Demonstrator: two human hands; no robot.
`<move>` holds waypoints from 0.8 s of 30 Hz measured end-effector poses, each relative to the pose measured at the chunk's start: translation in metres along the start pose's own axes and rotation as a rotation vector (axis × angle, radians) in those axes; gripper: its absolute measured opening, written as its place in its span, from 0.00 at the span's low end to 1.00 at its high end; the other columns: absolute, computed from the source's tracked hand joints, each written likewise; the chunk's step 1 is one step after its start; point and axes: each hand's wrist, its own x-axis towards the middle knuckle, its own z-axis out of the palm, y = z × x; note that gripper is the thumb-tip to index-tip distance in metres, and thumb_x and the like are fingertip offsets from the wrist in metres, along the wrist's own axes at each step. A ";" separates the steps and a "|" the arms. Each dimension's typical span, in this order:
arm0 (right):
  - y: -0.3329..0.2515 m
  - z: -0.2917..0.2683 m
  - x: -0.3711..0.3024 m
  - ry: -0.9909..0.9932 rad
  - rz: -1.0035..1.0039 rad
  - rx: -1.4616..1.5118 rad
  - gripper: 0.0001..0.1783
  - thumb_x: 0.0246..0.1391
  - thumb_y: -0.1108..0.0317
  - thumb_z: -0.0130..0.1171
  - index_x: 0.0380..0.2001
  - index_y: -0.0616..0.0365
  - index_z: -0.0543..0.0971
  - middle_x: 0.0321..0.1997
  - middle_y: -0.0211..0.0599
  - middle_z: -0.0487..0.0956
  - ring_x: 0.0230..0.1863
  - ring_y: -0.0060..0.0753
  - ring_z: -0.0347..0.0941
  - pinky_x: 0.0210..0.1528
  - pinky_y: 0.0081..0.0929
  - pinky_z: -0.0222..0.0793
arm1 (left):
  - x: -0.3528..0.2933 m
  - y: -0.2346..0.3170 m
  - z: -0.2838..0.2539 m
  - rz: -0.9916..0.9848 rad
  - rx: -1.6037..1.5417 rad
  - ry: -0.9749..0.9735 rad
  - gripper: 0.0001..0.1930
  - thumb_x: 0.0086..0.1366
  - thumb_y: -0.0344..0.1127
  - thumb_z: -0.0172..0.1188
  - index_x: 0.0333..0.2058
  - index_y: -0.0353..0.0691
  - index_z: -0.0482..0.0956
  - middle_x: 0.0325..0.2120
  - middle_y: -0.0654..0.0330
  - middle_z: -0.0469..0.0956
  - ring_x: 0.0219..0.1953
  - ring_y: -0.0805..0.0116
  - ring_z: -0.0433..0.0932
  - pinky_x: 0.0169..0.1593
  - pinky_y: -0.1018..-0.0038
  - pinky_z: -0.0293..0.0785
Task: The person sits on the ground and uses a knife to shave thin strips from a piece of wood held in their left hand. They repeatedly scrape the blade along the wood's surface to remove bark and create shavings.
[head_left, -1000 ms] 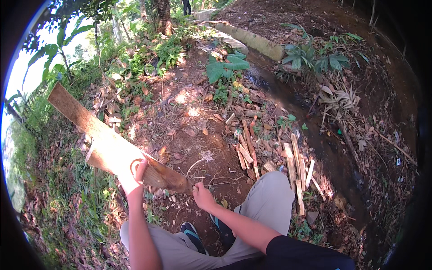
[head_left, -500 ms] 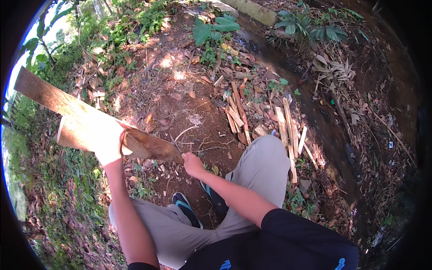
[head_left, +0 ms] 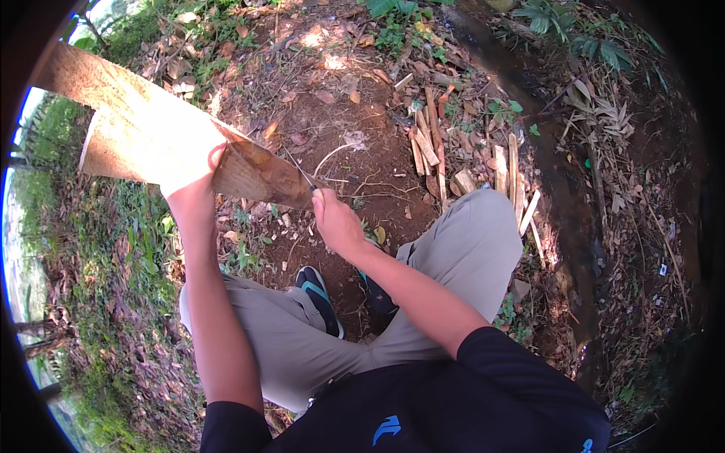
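Observation:
My left hand (head_left: 190, 175), washed out by bright sunlight, is closed around two wooden pieces. One is a long plank (head_left: 94, 79) slanting up to the far left. The other, a wider wooden board (head_left: 113, 155), lies under it, and its narrower, darker end (head_left: 264, 175) points toward my right hand. My right hand (head_left: 337, 220) is closed on the handle of a knife (head_left: 308, 178), its thin blade pointing up and left along the board's tip. Whether the blade touches the wood I cannot tell.
Several split wood sticks (head_left: 427, 143) lie on the soil beyond my right knee (head_left: 483, 226), with more wood strips (head_left: 516, 174) beside them. A dark, wet channel (head_left: 555, 151) runs down the right side. Green plants (head_left: 128, 241) and dry leaves cover the left slope.
The whole view has shifted, so the ground sits higher and farther right. Both hands and the wood appear higher in the picture. The grips look the same.

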 end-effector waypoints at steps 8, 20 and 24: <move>0.056 0.032 0.008 -0.101 0.035 -0.279 0.17 0.66 0.55 0.39 0.43 0.58 0.68 0.29 0.56 0.80 0.29 0.57 0.79 0.32 0.51 0.74 | -0.001 0.002 0.003 -0.008 -0.021 -0.029 0.11 0.53 0.28 0.69 0.36 0.29 0.83 0.32 0.61 0.82 0.34 0.74 0.78 0.44 0.75 0.71; 0.015 0.008 0.006 -0.093 0.031 -0.147 0.18 0.65 0.53 0.42 0.46 0.56 0.67 0.31 0.57 0.80 0.30 0.62 0.77 0.35 0.55 0.73 | 0.008 -0.010 -0.008 -0.128 -0.027 -0.021 0.13 0.57 0.28 0.64 0.40 0.27 0.81 0.36 0.58 0.80 0.39 0.71 0.76 0.48 0.73 0.69; 0.004 0.001 0.003 0.017 -0.108 -0.133 0.15 0.65 0.55 0.42 0.43 0.55 0.67 0.29 0.55 0.80 0.32 0.62 0.77 0.36 0.57 0.72 | 0.003 -0.009 -0.007 -0.157 -0.047 0.006 0.13 0.55 0.29 0.67 0.37 0.28 0.82 0.34 0.59 0.82 0.36 0.72 0.78 0.44 0.75 0.71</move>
